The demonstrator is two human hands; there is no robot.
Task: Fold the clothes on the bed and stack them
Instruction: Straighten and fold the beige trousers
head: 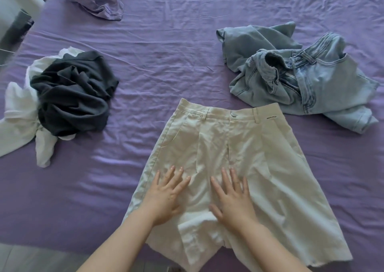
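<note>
On the bed (187, 53): cream shorts (239, 147) spread flat before you, your left hand (166, 197) and right hand (232, 201) pressed on them, fingers straight and released; jeans (301, 80) crumpled far right; dark garment (72, 93) heaped on white garment (18, 113) left

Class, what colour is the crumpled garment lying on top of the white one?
Dark grey, nearly black: the crumpled garment, seen in the head view.

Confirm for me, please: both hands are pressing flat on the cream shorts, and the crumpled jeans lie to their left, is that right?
Not quite. Both the left hand and the right hand do press flat on the cream shorts, but the head view shows the crumpled jeans to their right.
</note>
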